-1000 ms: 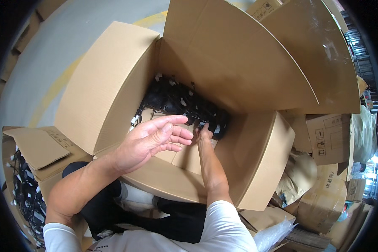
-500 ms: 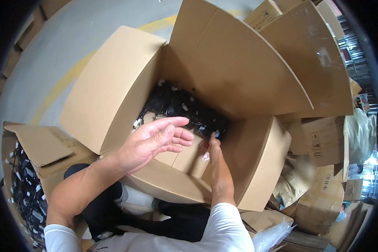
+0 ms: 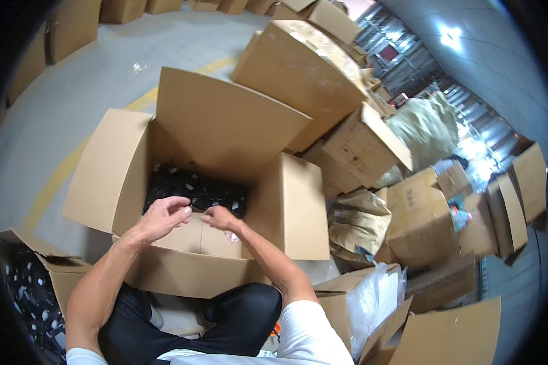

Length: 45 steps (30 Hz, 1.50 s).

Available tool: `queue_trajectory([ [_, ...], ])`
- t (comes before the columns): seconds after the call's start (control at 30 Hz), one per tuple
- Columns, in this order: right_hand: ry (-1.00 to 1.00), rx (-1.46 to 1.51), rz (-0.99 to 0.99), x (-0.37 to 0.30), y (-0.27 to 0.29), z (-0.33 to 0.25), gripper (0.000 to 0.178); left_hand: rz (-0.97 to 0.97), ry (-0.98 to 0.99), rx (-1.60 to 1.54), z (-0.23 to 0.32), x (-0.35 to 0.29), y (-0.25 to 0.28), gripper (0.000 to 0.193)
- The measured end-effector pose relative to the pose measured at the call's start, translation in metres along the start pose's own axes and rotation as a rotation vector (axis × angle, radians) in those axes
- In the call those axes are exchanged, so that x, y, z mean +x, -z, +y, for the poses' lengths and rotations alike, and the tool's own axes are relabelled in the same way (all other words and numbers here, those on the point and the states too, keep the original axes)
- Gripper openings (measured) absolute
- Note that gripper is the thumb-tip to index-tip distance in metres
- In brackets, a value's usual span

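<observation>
While the person sits on the floor, both hands meet over the near edge of the big open box.

Big open box [image 3: 112, 176]: brown cardboard, its four flaps stand open; it is the landmark for every line below.
Black parts [image 3: 195, 188]: a dark pile with small white spots, deep inside the big open box, behind the hands.
Left hand [image 3: 163, 216]: above the near flap of the box, at its left half; the fingers are curled, and their tips point toward the other hand. I cannot tell if they pinch something.
Right hand [image 3: 220, 217]: just beside the left hand, above the same flap; the fingers are bent inward, half closed. What they hold, if anything, is too small to see.
Small clear piece [image 3: 231, 236]: hangs just under the right hand, against the near flap; its kind is not clear.
Legs: in black trousers [image 3: 237, 316], folded just in front of the box.
Second box [image 3: 36, 292]: to the left of the big open box, open, with similar dark parts inside.
Stacked cartons [image 3: 420, 213]: to the right of the big open box, many and in disorder.
Yellow line [image 3: 61, 176]: on the grey floor, left of the box.
</observation>
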State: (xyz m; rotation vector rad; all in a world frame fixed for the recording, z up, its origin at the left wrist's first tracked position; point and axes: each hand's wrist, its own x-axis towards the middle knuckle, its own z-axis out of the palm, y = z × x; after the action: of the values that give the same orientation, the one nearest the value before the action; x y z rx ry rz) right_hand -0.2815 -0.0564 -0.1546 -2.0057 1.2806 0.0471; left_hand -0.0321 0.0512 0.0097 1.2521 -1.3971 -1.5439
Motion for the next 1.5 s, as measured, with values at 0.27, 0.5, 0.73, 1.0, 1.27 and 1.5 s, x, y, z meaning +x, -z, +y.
queue_trajectory([
  [0.27, 0.302, -0.031, -0.072, -0.132, 0.024, -0.133, 0.042, 0.031, 0.148, 0.069, -0.035, -0.037, -0.004, 0.038],
  [0.5, 0.524, -0.122, -0.058, -0.192, 0.001, -0.199, 0.031, -0.046, -0.069, 0.24, -0.001, -0.047, -0.015, 0.03],
  [0.73, 0.755, -0.663, -0.838, -0.103, -0.173, -0.209, 0.029, 0.018, -0.205, 0.383, -0.011, -0.022, -0.026, 0.035],
  [1.0, 1.117, -0.474, -1.086, -0.111, -0.452, -0.117, 0.032, -0.076, -0.497, 0.775, -0.026, 0.004, -0.076, 0.019],
  [1.27, 1.12, -0.45, -1.107, -0.091, -0.383, -0.071, 0.035, -0.061, -0.666, 0.936, -0.083, 0.054, -0.057, 0.015],
  [1.5, 1.048, -0.455, -1.018, -0.069, -0.344, -0.116, 0.037, -0.132, -0.362, 1.098, -0.076, 0.046, 0.019, 0.019],
])
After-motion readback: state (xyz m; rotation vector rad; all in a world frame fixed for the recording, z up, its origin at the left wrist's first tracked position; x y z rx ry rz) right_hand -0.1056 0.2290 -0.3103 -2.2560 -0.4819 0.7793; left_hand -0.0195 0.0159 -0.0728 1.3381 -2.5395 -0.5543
